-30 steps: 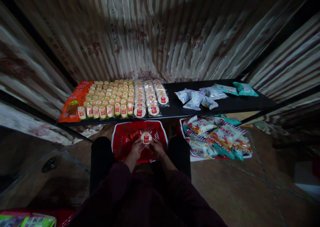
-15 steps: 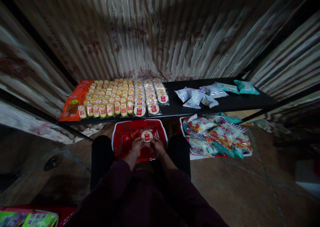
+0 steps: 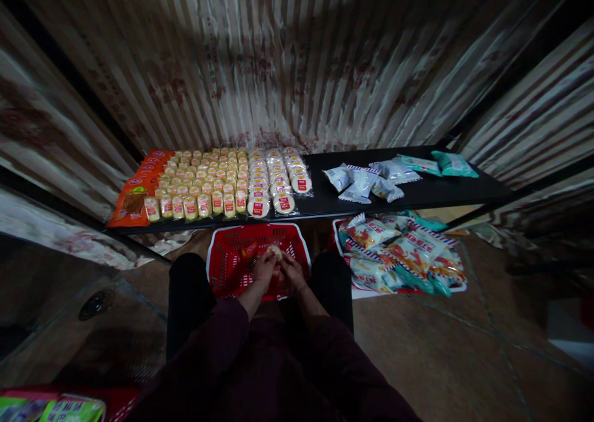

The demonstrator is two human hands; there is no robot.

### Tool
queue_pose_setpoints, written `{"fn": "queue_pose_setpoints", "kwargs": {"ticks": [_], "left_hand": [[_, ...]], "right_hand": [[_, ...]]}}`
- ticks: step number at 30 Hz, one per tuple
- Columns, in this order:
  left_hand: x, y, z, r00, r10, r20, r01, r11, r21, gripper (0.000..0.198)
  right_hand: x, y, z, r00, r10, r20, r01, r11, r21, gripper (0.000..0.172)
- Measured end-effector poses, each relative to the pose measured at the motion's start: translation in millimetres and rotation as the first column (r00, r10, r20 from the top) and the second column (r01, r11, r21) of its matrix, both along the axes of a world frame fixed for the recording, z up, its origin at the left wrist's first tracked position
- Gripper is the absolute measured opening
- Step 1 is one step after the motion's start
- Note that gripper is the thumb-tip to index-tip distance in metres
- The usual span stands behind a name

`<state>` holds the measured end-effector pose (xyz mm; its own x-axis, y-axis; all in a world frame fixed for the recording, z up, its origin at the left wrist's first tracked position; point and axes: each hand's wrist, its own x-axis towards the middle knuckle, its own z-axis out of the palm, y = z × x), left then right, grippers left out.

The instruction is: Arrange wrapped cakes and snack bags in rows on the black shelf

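Over the red plastic basket (image 3: 214, 249) between my knees, both hands hold one round, pale packaged cake (image 3: 275, 251). My left hand (image 3: 264, 270) closes on its left side, with fingers over part of its face. From the right, my right hand (image 3: 292, 272) grips the lower right side. The cake is turned, so its red label is mostly hidden. An orange-red packet lies in the basket behind the hands. On the black shelf ahead stand rows of similar round cakes (image 3: 284, 204) in clear wrap, beside rows of small yellow wrapped cakes (image 3: 203, 205).
An orange bag (image 3: 134, 199) lies at the shelf's left end. White and teal packets (image 3: 357, 184) lie on its right half. A second basket, piled with snack bags (image 3: 399, 249), stands right of my knee. Another red basket (image 3: 123, 400) sits at lower left.
The round cake has turned from facing me with its label to a tilted position. My left hand has moved right and up over it, closer to my right hand.
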<state>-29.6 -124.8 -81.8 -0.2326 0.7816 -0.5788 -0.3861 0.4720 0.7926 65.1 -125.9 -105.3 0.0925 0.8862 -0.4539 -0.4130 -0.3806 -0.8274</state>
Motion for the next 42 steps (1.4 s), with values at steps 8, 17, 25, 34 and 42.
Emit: {"fn": "queue_pose_setpoints", "kwargs": {"ticks": [8, 17, 25, 34, 42], "left_hand": [[4, -3, 6.6, 0.995, 0.095, -0.026, -0.095, 0.995, 0.013, 0.014], [-19, -1, -5.5, 0.983, 0.182, 0.029, -0.177, 0.975, -0.132, 0.017], [-20, -5, -2.9, 0.981, 0.157, 0.116, -0.137, 0.977, -0.163, 0.018], [-16, -4, 8.1, 0.98, 0.105, 0.166, -0.076, 0.982, -0.173, 0.018], [-13, -3, 14.1, 0.988, 0.058, 0.145, -0.037, 0.988, -0.147, 0.017]], "right_hand": [[1, 0, 4.1, 0.964, 0.193, 0.184, -0.218, 0.968, 0.127, 0.049], [-1, 0, -2.9, 0.968, 0.204, 0.146, -0.225, 0.964, 0.141, 0.042], [-2, 1, -9.3, 0.998, 0.022, 0.059, -0.023, 1.0, 0.006, 0.053], [0, 1, -0.2, 0.987, -0.078, 0.14, 0.08, 0.997, -0.003, 0.037], [2, -4, 7.8, 0.929, -0.038, 0.368, 0.01, 0.997, 0.078, 0.028]]}}
